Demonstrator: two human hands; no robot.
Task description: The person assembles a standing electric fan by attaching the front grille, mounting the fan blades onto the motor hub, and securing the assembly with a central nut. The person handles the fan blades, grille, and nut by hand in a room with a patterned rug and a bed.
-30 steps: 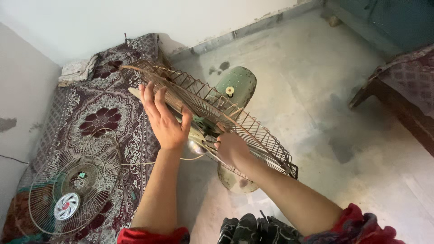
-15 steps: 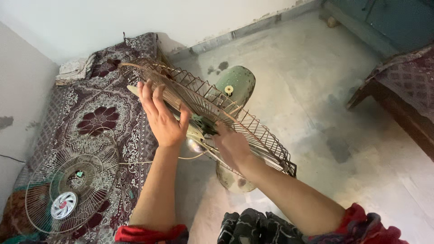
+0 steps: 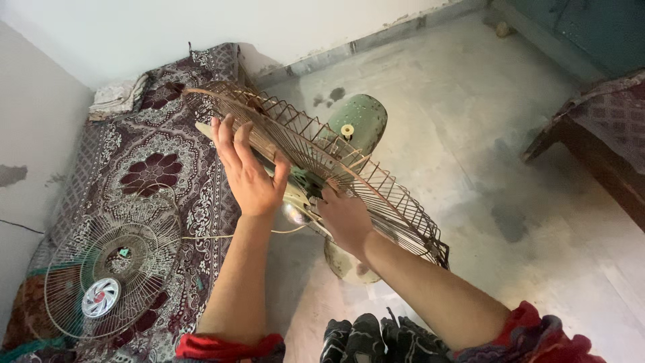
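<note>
Two bare hands at a rusty fan cage held tilted above a concrete floor.

The left hand (image 3: 250,176) lies flat against the near face of the rusty wire cage (image 3: 316,158), fingers spread and unclenched, thumb hooked at the wires. The right hand (image 3: 344,216) is curled in at the cage's middle, by the fan blade (image 3: 295,202); its fingertips are hidden, so its grasp cannot be told. The green fan base (image 3: 356,117) stands behind the cage, partly screened by the wires. A second, pale front grille (image 3: 107,275) lies well apart on the patterned rug (image 3: 161,154) to the left.
</note>
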